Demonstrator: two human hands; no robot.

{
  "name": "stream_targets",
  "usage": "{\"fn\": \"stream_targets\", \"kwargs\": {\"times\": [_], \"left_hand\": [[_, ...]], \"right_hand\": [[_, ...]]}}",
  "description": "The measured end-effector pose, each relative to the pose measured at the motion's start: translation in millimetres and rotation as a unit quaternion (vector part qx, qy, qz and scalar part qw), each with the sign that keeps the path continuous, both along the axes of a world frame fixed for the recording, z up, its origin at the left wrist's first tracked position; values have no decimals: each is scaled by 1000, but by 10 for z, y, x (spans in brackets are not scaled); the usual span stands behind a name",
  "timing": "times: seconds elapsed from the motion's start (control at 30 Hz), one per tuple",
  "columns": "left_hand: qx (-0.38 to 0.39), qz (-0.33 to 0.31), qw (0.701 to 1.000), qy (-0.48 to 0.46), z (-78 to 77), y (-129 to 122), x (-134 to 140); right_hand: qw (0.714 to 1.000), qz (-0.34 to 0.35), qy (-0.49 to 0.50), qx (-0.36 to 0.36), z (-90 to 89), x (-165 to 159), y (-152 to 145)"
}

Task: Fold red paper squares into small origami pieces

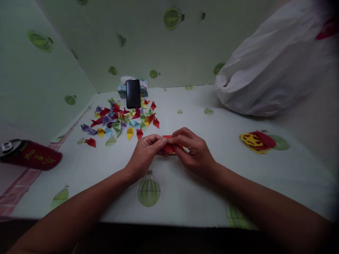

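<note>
Between my two hands, over the middle of the table, is a small piece of red folded paper (168,149). My left hand (148,151) pinches its left side with thumb and fingers. On the other side, my right hand (194,150) has its fingertips closed on the same paper. A bit of yellow shows just below the red, partly covered by my fingers. Just beyond my left hand lies a spread of small folded paper cranes (116,120) in red, yellow, purple, green, blue and orange.
A black phone (133,94) leans on a tissue box (144,88) at the back. The red can (34,155) is at the left edge. A large white plastic bag (254,81) fills the back right. Yellow and red cut-out shapes (255,141) lie on the right of the table (185,197).
</note>
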State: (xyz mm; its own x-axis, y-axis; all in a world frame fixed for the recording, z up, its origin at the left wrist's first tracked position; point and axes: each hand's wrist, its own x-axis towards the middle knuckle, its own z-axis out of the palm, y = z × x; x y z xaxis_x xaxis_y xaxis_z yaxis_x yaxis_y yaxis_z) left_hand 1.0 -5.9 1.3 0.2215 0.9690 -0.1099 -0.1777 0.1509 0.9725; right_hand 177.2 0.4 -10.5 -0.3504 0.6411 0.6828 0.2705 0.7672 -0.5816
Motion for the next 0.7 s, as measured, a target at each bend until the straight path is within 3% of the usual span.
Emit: {"fn": "stream_targets", "kwargs": {"times": [0.1,0.17,0.27,0.37,0.53,0.7], "left_hand": [[35,17,998,39,-9,17,-17],[64,36,994,76,-9,25,-30],[90,58,988,111,-7,33,-41],[92,63,988,110,-12,38,-41],[100,71,984,132,-9,42,-37],[130,68,974,171,6,39,-44]], "right_hand": [[997,12,41,-68,-6,7,20],[985,16,73,-154,-3,10,35],[946,28,130,-295,3,11,55],[903,50,190,-383,-6,5,66],[849,83,261,-453,-38,-17,65],[850,79,263,-448,-36,-17,70]]}}
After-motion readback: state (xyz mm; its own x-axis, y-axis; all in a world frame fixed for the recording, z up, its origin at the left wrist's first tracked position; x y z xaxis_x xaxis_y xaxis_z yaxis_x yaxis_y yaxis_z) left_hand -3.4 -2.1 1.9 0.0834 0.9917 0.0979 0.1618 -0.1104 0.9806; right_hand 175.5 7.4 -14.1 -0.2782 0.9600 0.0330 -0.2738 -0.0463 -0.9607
